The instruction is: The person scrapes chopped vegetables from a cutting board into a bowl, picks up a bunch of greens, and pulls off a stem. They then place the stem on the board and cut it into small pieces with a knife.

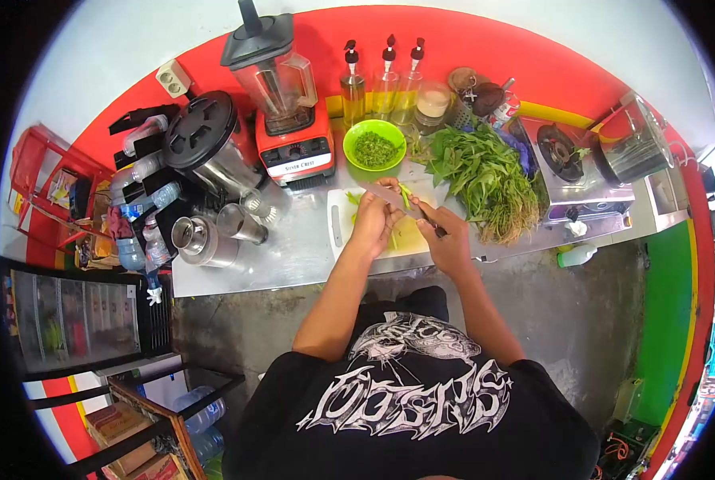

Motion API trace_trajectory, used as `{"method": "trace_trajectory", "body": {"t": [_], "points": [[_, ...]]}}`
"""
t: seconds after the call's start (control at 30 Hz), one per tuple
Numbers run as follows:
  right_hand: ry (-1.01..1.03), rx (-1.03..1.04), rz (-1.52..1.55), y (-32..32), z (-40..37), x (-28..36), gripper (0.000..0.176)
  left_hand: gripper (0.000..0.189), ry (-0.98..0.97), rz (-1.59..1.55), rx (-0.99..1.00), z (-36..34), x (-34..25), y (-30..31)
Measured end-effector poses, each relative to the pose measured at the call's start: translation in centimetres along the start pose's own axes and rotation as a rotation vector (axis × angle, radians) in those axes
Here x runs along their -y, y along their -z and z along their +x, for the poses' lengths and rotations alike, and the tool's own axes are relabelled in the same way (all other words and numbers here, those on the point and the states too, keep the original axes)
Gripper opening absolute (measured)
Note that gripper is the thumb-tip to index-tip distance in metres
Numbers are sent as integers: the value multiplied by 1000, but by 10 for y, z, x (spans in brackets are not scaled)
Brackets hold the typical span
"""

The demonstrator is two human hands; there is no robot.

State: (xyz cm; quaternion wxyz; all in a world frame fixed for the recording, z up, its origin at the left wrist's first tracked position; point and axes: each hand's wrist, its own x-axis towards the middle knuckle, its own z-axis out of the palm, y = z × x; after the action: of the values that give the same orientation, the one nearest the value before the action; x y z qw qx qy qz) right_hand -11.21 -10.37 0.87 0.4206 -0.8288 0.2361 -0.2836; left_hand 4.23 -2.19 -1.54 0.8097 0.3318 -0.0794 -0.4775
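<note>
My right hand (447,240) is closed around the dark handle of a knife (388,195), its blade pointing left across my left hand. In the fingers of my left hand (375,222) is a light green stem (405,194), touching or close to the blade; the fingers partly hide it. Both hands are above a white cutting board (336,220) with green pieces on it. Behind the board stands a bright green bowl (349,154) of chopped greens (375,150). A big bunch of leafy greens (481,172) lies to the right.
A red blender (295,152), a steel container with a black lid (205,144) and a steel jug (201,238) stand left. Several pump bottles (385,84) line the back wall. A gas stove (569,172) is on the right. A drinking glass (241,224) stands near the jug.
</note>
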Motion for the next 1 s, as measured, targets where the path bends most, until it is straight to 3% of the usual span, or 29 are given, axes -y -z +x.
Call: {"method": "trace_trajectory", "body": {"t": [0.07, 0.17, 0.5, 0.7, 0.77, 1.0], "points": [[14, 7, 13, 1, 0, 5, 39, 13, -28, 12, 86, 3, 2, 9], [-10, 8, 2, 0, 0, 3, 39, 13, -26, 51, 0, -3, -2, -3], [-13, -2, 7, -1, -1, 0, 37, 16, 5, 98, 70, -7, -8, -10], [-48, -58, -52, -3, 4, -2, 37, 18, 36, 91, -47, -3, -6, -6], [-47, -64, -175, -4, 4, -8, 41, 22, 116, 269, 23, 1, -4, 8], [-54, 14, -303, -21, -8, -31, 42, 26, 78, 863, -61, 4, 13, 31]]}}
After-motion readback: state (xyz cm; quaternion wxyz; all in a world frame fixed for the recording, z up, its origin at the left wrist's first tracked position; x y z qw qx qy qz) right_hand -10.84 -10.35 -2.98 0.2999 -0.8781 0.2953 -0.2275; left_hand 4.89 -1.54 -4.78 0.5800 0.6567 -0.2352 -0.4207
